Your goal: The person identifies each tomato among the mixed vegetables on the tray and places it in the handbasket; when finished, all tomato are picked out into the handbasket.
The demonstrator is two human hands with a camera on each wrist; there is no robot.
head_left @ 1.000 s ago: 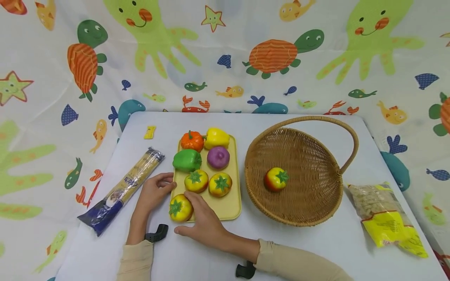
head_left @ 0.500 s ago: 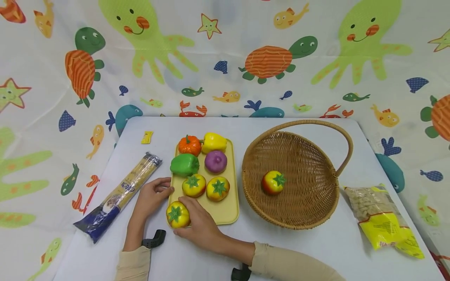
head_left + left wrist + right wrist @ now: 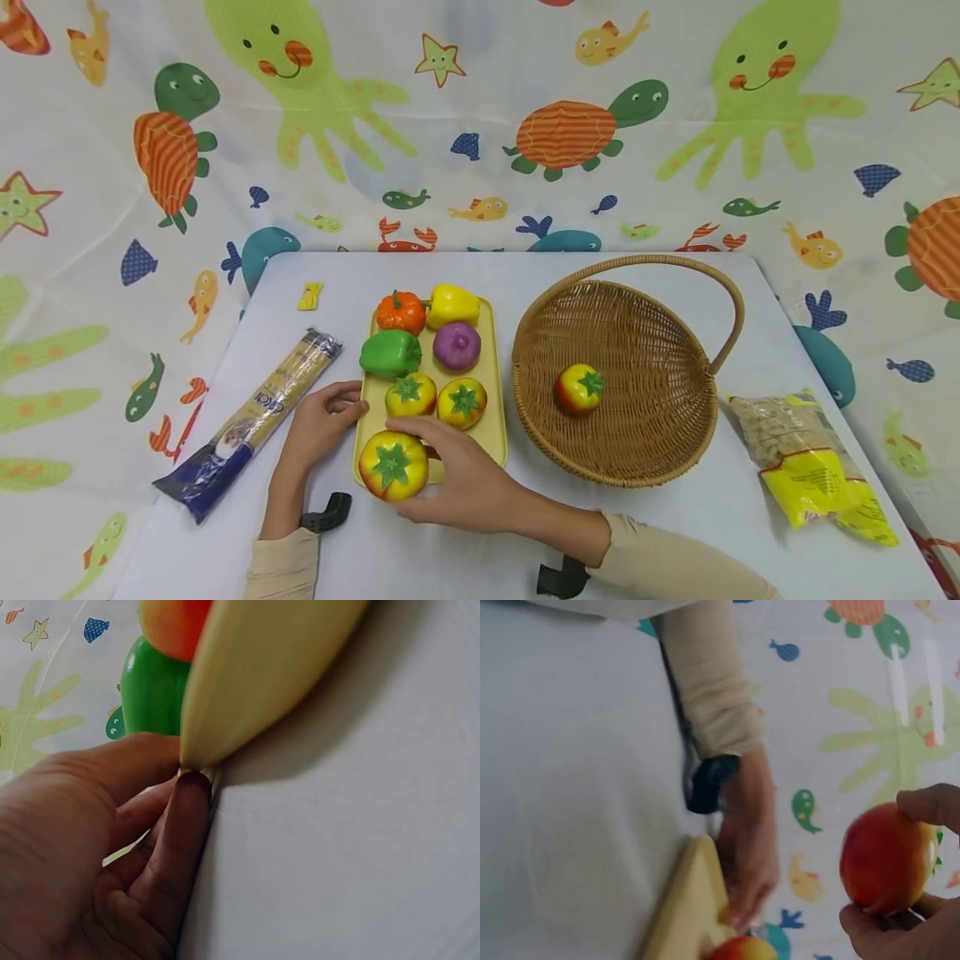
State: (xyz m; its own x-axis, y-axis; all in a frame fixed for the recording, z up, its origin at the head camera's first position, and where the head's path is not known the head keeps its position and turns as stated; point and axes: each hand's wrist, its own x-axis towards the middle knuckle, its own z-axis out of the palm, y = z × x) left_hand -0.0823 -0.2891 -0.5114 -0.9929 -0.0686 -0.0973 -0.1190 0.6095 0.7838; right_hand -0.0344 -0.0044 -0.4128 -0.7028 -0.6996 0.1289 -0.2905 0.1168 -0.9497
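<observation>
My right hand (image 3: 476,483) grips a yellow-and-red toy tomato (image 3: 393,465) with a green star-shaped leaf, thumb on one side and fingers on the other. In the right wrist view this tomato (image 3: 885,859) shows its red side and is held up off the tray. My left hand (image 3: 322,423) pinches the left edge of the yellow tray (image 3: 491,433); the left wrist view shows thumb and finger at the tray's rim (image 3: 262,682). On the tray lie two more such tomatoes (image 3: 462,403), a green bell pepper (image 3: 390,353), a purple onion (image 3: 457,347), an orange pumpkin (image 3: 401,313) and a yellow pepper (image 3: 453,307).
A wicker basket (image 3: 637,450) with a tall handle stands right of the tray, one tomato (image 3: 579,389) inside. A spaghetti pack (image 3: 251,425) lies at the left, a small yellow wrapper (image 3: 310,297) behind it. A yellow-and-clear bag (image 3: 813,458) lies at the far right.
My right hand has closed around the front-left tomato and lifted it off the tray toward the camera. My left hand stays at the tray's edge. The head view has shifted slightly.
</observation>
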